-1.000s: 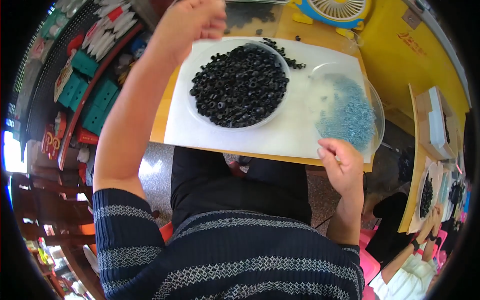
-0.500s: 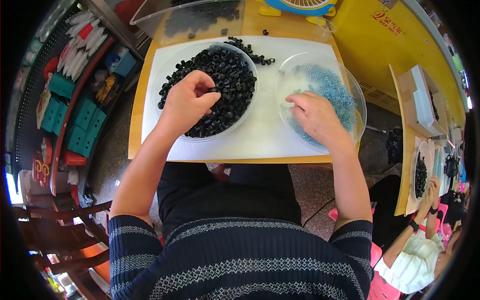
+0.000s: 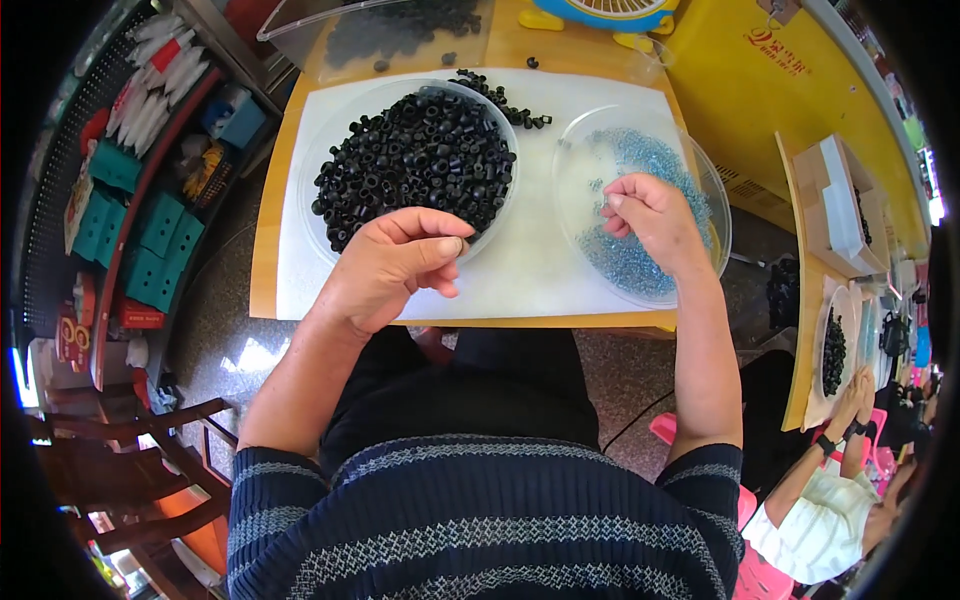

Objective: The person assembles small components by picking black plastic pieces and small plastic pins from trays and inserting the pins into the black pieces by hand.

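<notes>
A round clear tray [image 3: 303,190] full of black ring-shaped beads [image 3: 410,160] lies on the left of a white sheet. In front of its near rim, my left hand [image 3: 395,265] pinches a small dark piece, apparently a black bead [image 3: 465,244], between thumb and forefinger. To the right, a second clear round tray [image 3: 728,215] holds tiny blue glass beads [image 3: 625,262]. My right hand [image 3: 652,222] hovers over these with thumb and forefinger pressed together; whatever is between the tips is too small to make out.
Loose black beads [image 3: 505,100] form a small pile behind the trays. At the back stand a clear bin [image 3: 400,45] and a blue-yellow object [image 3: 610,14]. A person [image 3: 825,510] works at another table on the right; shelves [image 3: 150,230] line the left.
My left hand has come out of the black beads toward me and now pinches a dark piece. The right hand has lifted slightly and turned, its fingertips closing together.
</notes>
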A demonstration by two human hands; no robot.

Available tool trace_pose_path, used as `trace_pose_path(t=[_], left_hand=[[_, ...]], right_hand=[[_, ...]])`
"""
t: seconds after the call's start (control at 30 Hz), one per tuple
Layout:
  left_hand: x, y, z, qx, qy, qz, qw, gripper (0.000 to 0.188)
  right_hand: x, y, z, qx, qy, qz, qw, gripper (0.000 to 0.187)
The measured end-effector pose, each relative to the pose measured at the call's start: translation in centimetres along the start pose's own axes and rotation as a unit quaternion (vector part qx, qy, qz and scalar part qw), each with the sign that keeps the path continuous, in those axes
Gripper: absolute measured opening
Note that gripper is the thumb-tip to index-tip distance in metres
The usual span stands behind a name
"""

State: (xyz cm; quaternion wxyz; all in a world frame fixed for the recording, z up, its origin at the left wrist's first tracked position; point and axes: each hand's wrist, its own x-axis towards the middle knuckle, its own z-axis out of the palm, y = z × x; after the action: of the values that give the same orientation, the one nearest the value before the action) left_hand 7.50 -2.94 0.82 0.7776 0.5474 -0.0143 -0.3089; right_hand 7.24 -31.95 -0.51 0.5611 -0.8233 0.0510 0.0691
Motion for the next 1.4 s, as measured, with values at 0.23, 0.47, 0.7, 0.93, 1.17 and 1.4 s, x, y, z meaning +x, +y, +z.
trace_pose_path(t=[0.23, 0.47, 0.7, 0.93, 1.17, 1.4], left_hand=[[0.1, -0.3, 1.8, -0.033, -0.015, -0.001, 0.999, 0.014], [0.3, -1.0, 2.7, -0.019, -0.045, -0.013, 0.999, 0.009], [0.4, -1.2, 3.1, -0.019, -0.046, -0.029, 0.998, 0.009], [-0.3, -1.0, 2.8, -0.019, -0.048, -0.037, 0.998, 0.008], [-0.3, -1.2, 2.8, -0.023, -0.042, -0.045, 0.998, 0.009], [-0.6, -1.1, 2.6, -0.034, -0.044, -0.044, 0.997, 0.009]], right_hand=[[-1.4, -0.3, 0.1, 0.174, -0.027, -0.01, 0.984, 0.01], [-1.1, 0.3, -0.1, -0.24, 0.074, -0.141, 0.958, 0.011], [-0.1, 1.0, 0.4, -0.394, 0.108, -0.186, 0.894, 0.019], [-0.2, 0.3, -2.2, -0.398, -0.019, -0.208, 0.894, 0.017], [2.7, 0.1, -1.0, -0.334, 0.08, -0.152, 0.927, 0.017], [6.9, 2.3, -0.1, -0.419, 0.114, -0.199, 0.879, 0.011]])
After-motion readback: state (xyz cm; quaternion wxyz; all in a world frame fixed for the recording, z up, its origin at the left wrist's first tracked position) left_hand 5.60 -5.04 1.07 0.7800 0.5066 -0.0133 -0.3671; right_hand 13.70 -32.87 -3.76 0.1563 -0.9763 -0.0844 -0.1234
